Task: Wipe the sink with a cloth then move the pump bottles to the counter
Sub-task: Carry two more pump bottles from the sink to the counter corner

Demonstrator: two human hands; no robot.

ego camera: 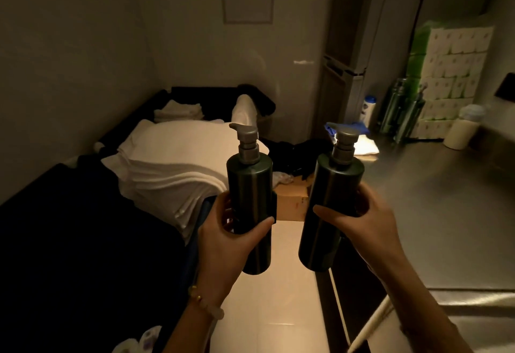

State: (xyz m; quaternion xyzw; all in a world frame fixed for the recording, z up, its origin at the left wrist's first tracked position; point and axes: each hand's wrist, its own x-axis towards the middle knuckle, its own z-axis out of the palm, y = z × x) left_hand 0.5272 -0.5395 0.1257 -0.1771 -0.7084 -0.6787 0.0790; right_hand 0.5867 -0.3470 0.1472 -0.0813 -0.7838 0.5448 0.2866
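Observation:
Two dark green pump bottles with grey pump heads are held upright in the air in front of me. My left hand [225, 235] is wrapped around the lower half of the left pump bottle [250, 185]. My right hand [365, 221] grips the right pump bottle [334, 193] at mid-height. Both bottles hang over the gap between a dark bed on the left and the steel counter [434, 213] on the right. The sink's steel rim [473, 299] shows at the lower right. No cloth is in either hand.
A stack of white towels [170, 168] lies on the dark bed. A cardboard box [292, 205] stands behind the bottles. At the counter's back are more green bottles [401, 113], a white-and-blue bottle [367, 110], a white jar [462, 129] and stacked toilet paper packs [454, 74].

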